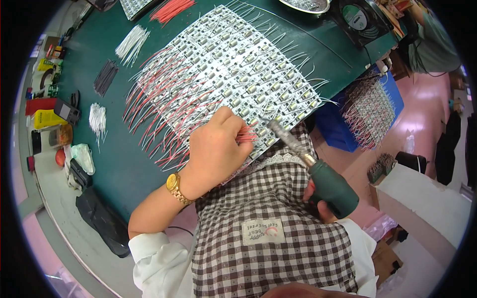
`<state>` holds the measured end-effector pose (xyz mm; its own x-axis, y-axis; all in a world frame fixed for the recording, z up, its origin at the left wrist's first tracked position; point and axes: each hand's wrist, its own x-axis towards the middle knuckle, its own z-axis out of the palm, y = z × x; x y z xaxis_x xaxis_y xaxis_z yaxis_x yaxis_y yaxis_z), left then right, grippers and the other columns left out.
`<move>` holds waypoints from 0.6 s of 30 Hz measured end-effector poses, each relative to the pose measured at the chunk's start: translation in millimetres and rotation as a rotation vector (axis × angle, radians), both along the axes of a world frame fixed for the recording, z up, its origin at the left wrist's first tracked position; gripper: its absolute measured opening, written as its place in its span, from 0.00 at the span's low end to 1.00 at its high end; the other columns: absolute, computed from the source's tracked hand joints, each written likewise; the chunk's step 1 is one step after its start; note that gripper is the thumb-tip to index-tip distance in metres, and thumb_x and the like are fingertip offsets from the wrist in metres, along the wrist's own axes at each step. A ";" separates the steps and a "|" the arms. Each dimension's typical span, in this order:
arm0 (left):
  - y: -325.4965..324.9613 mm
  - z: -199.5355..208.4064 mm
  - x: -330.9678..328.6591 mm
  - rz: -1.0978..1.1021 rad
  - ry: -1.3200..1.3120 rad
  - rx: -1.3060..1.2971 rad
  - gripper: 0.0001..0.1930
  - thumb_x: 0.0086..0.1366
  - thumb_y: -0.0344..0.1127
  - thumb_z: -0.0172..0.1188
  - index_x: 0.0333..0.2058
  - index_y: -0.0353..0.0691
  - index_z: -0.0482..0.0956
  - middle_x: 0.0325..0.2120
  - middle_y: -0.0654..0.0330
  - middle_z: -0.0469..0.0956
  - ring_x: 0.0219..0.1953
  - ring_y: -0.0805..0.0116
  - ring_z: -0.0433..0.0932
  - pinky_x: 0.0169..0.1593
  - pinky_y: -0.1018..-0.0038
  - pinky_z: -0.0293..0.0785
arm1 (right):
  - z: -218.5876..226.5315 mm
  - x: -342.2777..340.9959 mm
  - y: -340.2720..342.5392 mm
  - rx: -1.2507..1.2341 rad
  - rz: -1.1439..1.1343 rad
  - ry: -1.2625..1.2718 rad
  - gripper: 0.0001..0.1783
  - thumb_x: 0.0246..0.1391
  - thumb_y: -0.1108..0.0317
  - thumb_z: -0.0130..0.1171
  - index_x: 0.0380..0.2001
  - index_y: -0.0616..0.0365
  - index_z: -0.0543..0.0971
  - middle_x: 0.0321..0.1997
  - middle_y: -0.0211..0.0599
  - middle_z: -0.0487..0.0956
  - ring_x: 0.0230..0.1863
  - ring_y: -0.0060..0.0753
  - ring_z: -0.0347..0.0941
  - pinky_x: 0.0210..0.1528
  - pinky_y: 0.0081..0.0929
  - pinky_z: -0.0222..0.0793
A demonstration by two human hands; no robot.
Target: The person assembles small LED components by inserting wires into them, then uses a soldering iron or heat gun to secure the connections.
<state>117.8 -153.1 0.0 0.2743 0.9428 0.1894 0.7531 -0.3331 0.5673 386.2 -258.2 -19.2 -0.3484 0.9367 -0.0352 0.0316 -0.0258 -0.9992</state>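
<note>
A large panel of small white circuit boards (238,64) lies on the green table, with rows of silvery components and many thin wires attached. Red and white wires stick out along its left side, white ones along its far right edge. My left hand (213,146) is closed over the panel's near part, pinching a small bunch of red wires (246,134). My right hand (325,211), mostly hidden behind the handle, grips a soldering iron (334,191) with a thick dark green handle. The iron's grey tip points at the boards near the red wire ends; whether it touches cannot be made out.
Bundles of white wires (132,44), dark wires (106,77) and red wires (172,10) lie on the table. At the far right stand a metal bowl (310,5) and a black fan (360,22). A blue bin (335,129) holds more wired boards. Another person's arm (432,44) shows beyond.
</note>
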 end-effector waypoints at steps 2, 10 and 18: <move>1.1 1.1 0.6 -0.003 0.007 -0.006 0.06 0.43 0.28 0.63 0.21 0.41 0.75 0.22 0.61 0.70 0.19 0.61 0.73 0.21 0.68 0.69 | -12.8 -2.9 -9.1 -0.010 -0.024 0.059 0.15 0.42 0.69 0.60 0.36 0.59 0.74 0.31 0.38 0.76 0.28 0.35 0.73 0.30 0.29 0.69; -0.3 2.6 0.1 0.005 0.013 -0.022 0.05 0.43 0.27 0.62 0.20 0.40 0.74 0.22 0.60 0.70 0.19 0.60 0.73 0.22 0.67 0.69 | -6.0 -11.4 -9.0 -0.172 -0.159 0.254 0.19 0.47 0.69 0.55 0.44 0.59 0.68 0.32 0.34 0.74 0.35 0.26 0.69 0.42 0.24 0.65; 5.5 27.3 -17.5 -0.114 0.040 0.191 0.05 0.54 0.23 0.57 0.31 0.39 0.76 0.25 0.56 0.73 0.27 0.56 0.74 0.31 0.67 0.71 | -19.2 -9.7 -10.9 -0.068 -0.109 0.112 0.34 0.55 0.46 0.51 0.58 0.58 0.65 0.31 0.37 0.72 0.31 0.25 0.67 0.32 0.21 0.63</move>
<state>100.3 -147.7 27.3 0.3876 0.8534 0.3485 0.7251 -0.5157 0.4564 376.5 -269.1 -38.4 -0.2504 0.9658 -0.0669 -0.0863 -0.0910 -0.9921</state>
